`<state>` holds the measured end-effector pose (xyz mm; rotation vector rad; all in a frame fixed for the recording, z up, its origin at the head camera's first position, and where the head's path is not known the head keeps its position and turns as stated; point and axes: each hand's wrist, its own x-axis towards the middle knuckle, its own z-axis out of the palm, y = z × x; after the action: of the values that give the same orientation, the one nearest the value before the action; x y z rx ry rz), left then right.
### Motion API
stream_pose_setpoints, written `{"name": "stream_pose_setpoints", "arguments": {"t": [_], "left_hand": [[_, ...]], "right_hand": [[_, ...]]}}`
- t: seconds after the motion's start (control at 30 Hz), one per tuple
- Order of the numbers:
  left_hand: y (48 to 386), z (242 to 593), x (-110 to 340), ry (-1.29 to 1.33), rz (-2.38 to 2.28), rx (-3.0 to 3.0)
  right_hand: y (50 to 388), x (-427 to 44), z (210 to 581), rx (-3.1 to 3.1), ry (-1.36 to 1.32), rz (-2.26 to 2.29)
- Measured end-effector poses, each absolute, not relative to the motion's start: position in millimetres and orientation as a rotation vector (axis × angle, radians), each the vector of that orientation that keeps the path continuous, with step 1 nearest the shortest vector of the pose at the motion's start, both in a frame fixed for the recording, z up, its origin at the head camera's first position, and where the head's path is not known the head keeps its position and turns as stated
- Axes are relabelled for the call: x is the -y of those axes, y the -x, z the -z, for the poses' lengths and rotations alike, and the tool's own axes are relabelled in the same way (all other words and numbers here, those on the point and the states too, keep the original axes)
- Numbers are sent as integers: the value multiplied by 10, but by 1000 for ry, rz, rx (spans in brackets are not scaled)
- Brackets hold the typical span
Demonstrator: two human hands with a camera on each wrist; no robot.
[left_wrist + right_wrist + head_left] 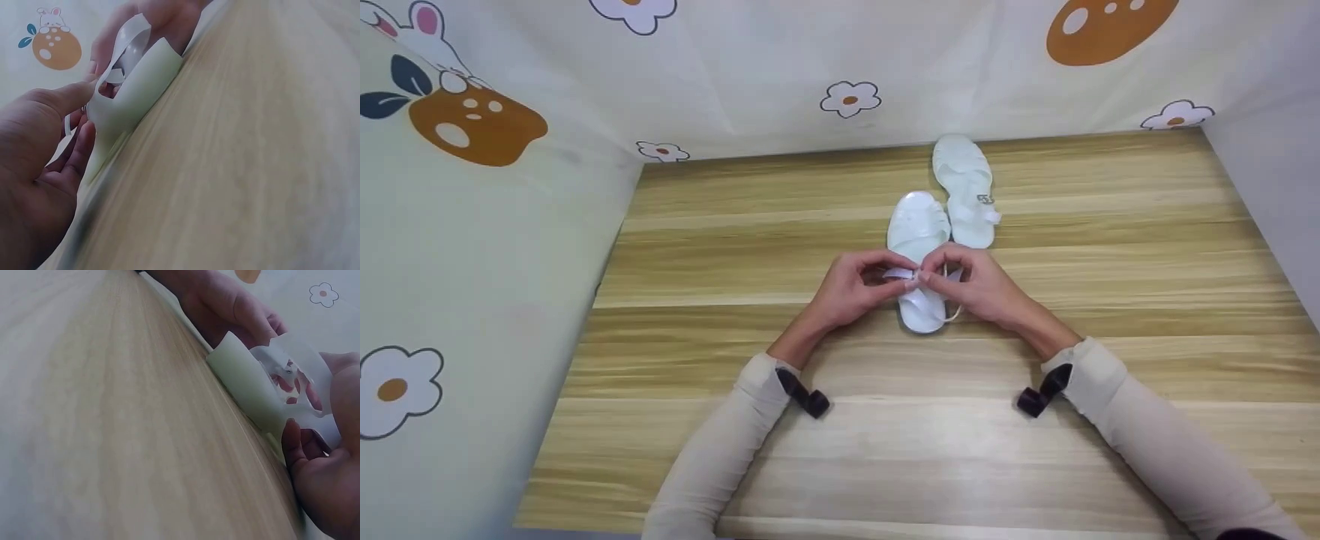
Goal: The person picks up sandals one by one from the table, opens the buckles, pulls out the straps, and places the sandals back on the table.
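Observation:
A white sandal [915,223] lies on the wooden table with its toe pointing away from me. Over its heel end, my left hand [851,289] pinches the ankle strap between thumb and fingertips. From the other side my right hand [982,289] pinches the same strap, and the fingertips of both hands meet above the sole. In the right wrist view a small metal buckle [288,370] shows among the straps near the fingers. The left wrist view has the strap [128,42] looping up above the heel [146,76]. Fingers partly hide where the strap ends meet.
A second white sandal [960,161] lies just behind and to the right, its strap and buckle loose at the side. Patterned cloth [765,75] hangs along the back and left edges of the wooden table [720,247]. A pale wall [1267,165] borders the right side.

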<state>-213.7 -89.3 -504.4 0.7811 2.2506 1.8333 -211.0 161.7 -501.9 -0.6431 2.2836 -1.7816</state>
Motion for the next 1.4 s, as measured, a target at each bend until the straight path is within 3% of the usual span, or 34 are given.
{"name": "stream_pose_setpoints", "arguments": {"t": [1.4], "left_hand": [[2153,5063,903,-764,-1847,-2202]], "right_hand": [[2114,-1624,5030,-2232,726,1802]]}}
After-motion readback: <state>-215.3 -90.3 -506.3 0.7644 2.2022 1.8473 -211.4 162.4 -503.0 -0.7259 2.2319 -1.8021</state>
